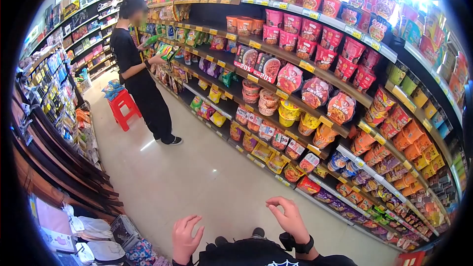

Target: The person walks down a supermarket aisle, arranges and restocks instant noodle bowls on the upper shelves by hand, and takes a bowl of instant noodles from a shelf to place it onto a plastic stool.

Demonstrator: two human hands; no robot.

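Clearly, the left hand and right hand are empty, each grip loosely parted. A careless rightward swing might topple the noodle tubs.

1 red pack, bottom shelf

- Setting: the interior of a shop, of the grocery or convenience type.
- Tiered shelves line one side, their edges fitted with rows of yellow price tags.
- Stock: cups of packaged food in repeated rows, with bagged snacks farther along.
- Promotional cards bear "20%".
- Opposite: a display of hanging packets, across a smooth, glossy aisle floor.
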